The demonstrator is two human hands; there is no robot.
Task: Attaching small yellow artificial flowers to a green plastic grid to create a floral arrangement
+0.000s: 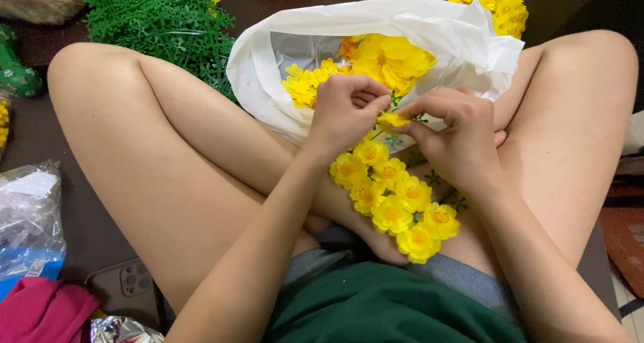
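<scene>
Both hands meet over the lap: left hand (347, 108) curled tight, right hand (451, 129) pinching, each gripping one yellow flower (391, 121) at the top of the flower garland (392, 199), just below the white bag (429, 27).

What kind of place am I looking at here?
Probably a home floor used for craft piecework. The person sits cross-legged on a dark floor, both hands working a yellow artificial flower, with a white bag of blooms and green plastic foliage nearby.
</scene>
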